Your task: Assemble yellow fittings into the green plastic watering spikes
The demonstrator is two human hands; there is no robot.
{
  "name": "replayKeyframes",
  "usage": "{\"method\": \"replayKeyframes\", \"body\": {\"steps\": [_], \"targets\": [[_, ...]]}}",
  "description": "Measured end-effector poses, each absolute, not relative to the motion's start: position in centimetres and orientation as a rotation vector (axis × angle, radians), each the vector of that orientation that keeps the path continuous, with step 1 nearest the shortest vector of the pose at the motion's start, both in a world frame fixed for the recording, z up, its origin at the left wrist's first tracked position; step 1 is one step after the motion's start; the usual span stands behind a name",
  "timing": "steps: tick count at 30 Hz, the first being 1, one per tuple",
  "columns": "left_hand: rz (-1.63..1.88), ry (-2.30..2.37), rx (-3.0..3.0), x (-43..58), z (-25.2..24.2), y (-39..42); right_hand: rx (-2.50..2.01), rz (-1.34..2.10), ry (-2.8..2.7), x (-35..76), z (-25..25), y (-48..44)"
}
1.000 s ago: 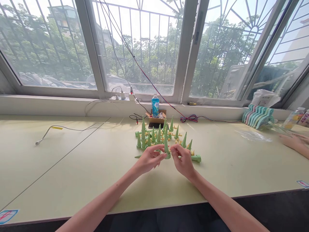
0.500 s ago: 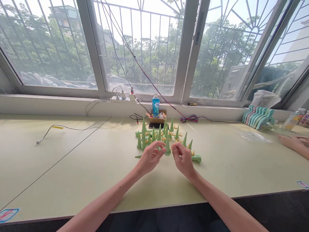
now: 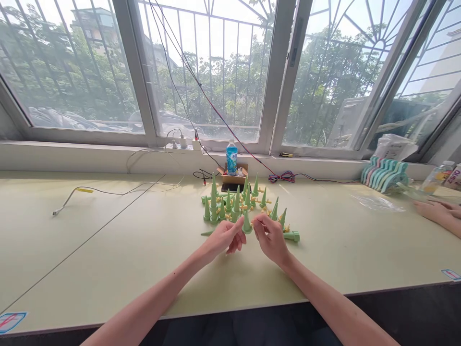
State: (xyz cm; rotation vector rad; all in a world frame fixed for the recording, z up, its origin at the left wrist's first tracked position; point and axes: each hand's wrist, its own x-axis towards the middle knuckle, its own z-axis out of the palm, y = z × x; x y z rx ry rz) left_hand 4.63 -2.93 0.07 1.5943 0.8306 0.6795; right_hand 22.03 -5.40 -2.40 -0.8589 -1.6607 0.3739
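My left hand point(image 3: 224, 238) pinches the base of a green cone-shaped spike point(image 3: 246, 223), which points up just above the table. My right hand point(image 3: 268, 236) is closed beside it, fingertips pinched on a small yellow piece point(image 3: 254, 222) at the spike's side. Right behind both hands stands a cluster of several green spikes point(image 3: 236, 202) with small yellow parts among them. One green spike point(image 3: 292, 236) lies on its side to the right of my right hand.
A pale green table point(image 3: 108, 250) runs under a wide window. A blue bottle point(image 3: 231, 157) and a small cardboard box point(image 3: 234, 178) stand behind the spikes. Cables point(image 3: 108, 192) trail on the left. Another person's hand point(image 3: 437, 211) rests at the far right, near stacked coloured parts point(image 3: 384, 174).
My hands lifted the spike slightly, then shifted it a little left and back. The fingers of my left hand have closed more under it.
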Motion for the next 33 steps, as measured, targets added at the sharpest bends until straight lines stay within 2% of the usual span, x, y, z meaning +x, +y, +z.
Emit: {"method": "replayKeyframes", "body": {"steps": [21, 33], "targets": [[0.702, 0.722, 1.561, 4.1, 1.1, -3.4, -0.876, 0.377, -1.693, 22.2, -2.3, -5.4], [0.937, 0.792, 1.809, 4.2, 0.8, -3.7, -0.882, 0.342, -1.674, 22.2, -2.2, -5.5]]}}
